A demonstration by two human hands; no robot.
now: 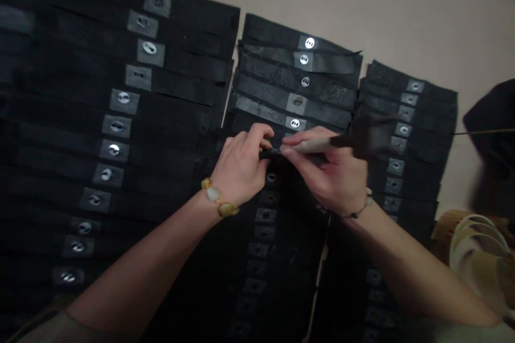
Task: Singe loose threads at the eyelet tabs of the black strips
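Bare forearms [140, 257] reach over the middle column of black strips [261, 71]. On it, left hand [241, 163] is half-curled, grip unclear; right hand [341, 179] pinches pale-handled tool [316, 145]. Dangling beads [227, 209] could catch overlapping edges, shifting strips.

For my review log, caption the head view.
Left hand beside right hand gripping a pale-handled tool, over rows of black strips.

Black strips [181, 80] carry grey patches [139, 77], dotted in columns with silvery-white discs [295, 123]; the counter [402, 10] is dull beige, the left bracelet [227, 209] yellow and whitish.
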